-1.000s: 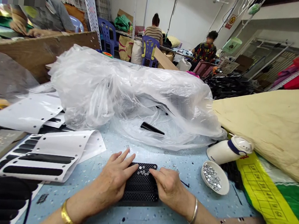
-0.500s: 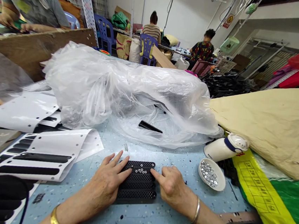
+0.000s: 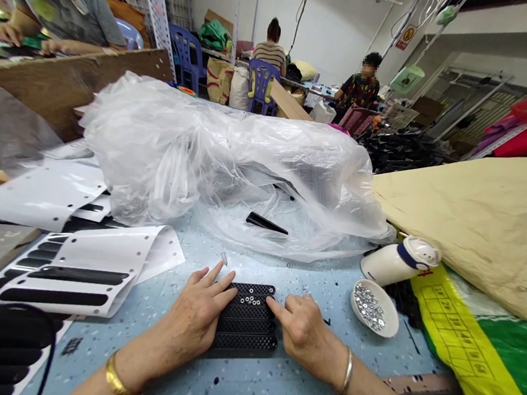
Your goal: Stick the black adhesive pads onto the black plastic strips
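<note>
A row of black textured strips [image 3: 245, 330] lies side by side in front of me, with several small silver rings [image 3: 250, 300] loose on the upper strips. My left hand [image 3: 198, 315] is spread over the strips' left end, fingers apart, holding nothing. From the other side, my right hand [image 3: 303, 335] reaches in with its index finger stretched to the strips' right end, close to a ring near the top corner. Its other fingers are curled and its thumb is mostly hidden. A white bowl [image 3: 389, 326] of silver rings stands right of this hand.
Behind the bowl lies a white bottle [image 3: 385, 263]. Crumpled clear plastic [image 3: 156, 150] spans the back of the blue table [image 3: 171, 378], with a black piece [image 3: 266, 223] on its edge. White sheets with black strips [image 3: 93, 268] lie left. Co-workers sit beyond.
My left hand has slid slightly right across the strips. My right index finger stays at their right end. The whole view has shifted a little.
</note>
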Demonstrator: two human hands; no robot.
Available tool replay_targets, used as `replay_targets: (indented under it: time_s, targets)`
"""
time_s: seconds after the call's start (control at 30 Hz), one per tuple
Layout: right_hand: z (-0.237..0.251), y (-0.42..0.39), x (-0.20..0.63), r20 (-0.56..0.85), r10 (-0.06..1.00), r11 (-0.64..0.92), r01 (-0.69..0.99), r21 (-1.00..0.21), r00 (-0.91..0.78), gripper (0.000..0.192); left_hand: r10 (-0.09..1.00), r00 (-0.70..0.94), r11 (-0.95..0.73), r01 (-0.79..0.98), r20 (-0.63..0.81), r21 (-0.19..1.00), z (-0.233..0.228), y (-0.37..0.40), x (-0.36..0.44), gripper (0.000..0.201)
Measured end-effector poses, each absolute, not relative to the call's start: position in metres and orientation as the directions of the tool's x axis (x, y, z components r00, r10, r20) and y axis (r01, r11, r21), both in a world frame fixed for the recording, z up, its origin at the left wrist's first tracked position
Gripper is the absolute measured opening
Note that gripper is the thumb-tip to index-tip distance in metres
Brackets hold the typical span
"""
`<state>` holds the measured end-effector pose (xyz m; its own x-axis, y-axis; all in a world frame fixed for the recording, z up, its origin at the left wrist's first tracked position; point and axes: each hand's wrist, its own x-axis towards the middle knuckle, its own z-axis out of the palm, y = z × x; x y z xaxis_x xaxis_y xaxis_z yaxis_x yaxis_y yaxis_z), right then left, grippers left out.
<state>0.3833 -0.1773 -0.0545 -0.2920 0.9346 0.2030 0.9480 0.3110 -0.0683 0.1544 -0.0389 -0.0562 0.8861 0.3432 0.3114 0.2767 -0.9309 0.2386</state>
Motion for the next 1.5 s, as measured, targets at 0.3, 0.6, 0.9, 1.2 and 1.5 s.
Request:
replay_targets:
  time_s: [0.3, 0.6, 0.9, 1.2, 1.5]
  targets:
    - [-0.058, -0.179, 0.383, 0.232, 0.927, 0.316, 0.947, -0.062, -0.295, 0.053, 0.340, 0.858, -0.936, 0.268, 0.386, 0.230, -0.060, -0.038, 0.136, 0.048]
    - [-0.053, -0.181, 0.393, 0.116, 0.933, 0.340, 0.940, 0.039, -0.342, 0.054, 0.338, 0.892, -0.941, 0.313, 0.300, 0.131, -0.068, -0.046, 0.139, 0.059]
    - [-0.048, -0.183, 0.390, 0.057, 0.915, 0.395, 0.915, 0.077, -0.400, 0.055, 0.402, 0.864, -0.916, 0.383, 0.304, 0.121, -0.068, -0.045, 0.124, 0.057]
    - [-0.049, -0.185, 0.387, 0.051, 0.903, 0.425, 0.905, 0.038, -0.426, 0.060, 0.424, 0.848, -0.906, 0.397, 0.316, 0.150, -0.078, -0.042, 0.102, 0.066]
    - [-0.047, -0.184, 0.384, 0.028, 0.890, 0.453, 0.889, 0.073, -0.456, 0.059, 0.425, 0.841, -0.902, 0.361, 0.334, 0.238, -0.087, -0.047, 0.096, 0.071]
